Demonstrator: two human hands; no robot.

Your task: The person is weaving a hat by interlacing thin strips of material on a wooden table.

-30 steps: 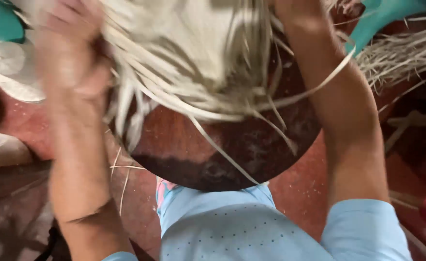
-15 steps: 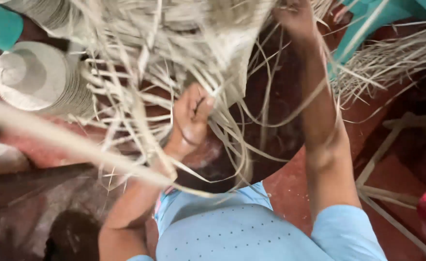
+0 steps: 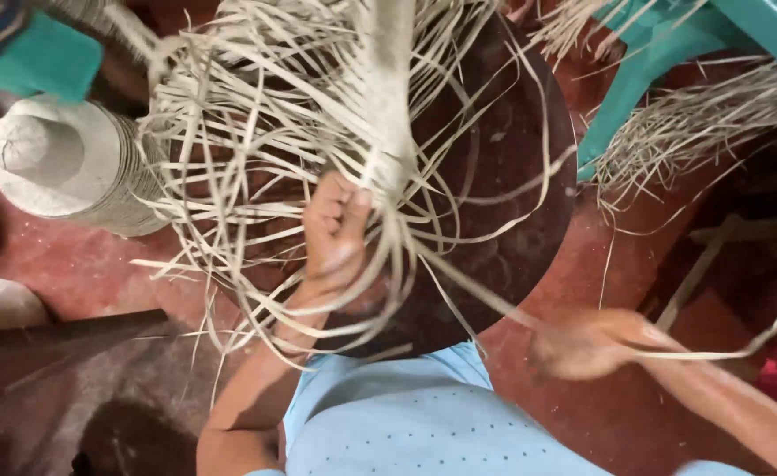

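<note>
Bottom centre of the frame: your pale blue dotted shirt (image 3: 424, 423). Just above it at lower right, your right hand (image 3: 587, 344) is closed, fingers pinched on one long pale straw strand (image 3: 468, 286) that runs taut up and left into the bundle; another strip trails right from the same hand. Your left hand (image 3: 336, 234), centre frame, is curled shut around a gathered bunch of pale flat straw strips (image 3: 388, 132), gripping where the strips come together, forearm rising from lower left. The loose strips fan out in loops across the upper centre and left, hanging over the dark brown round wooden tabletop (image 3: 512, 176) that fills the middle. Left of the table, a stack of pale woven straw hats (image 3: 71, 163) sits on the red floor (image 3: 71, 264). Upper right, a teal plastic chair (image 3: 662, 62), with a heap of loose dry straw (image 3: 697, 132) just beside and under it. Upper left corner, a teal cloth piece (image 3: 40, 57), partly cut off.
</note>
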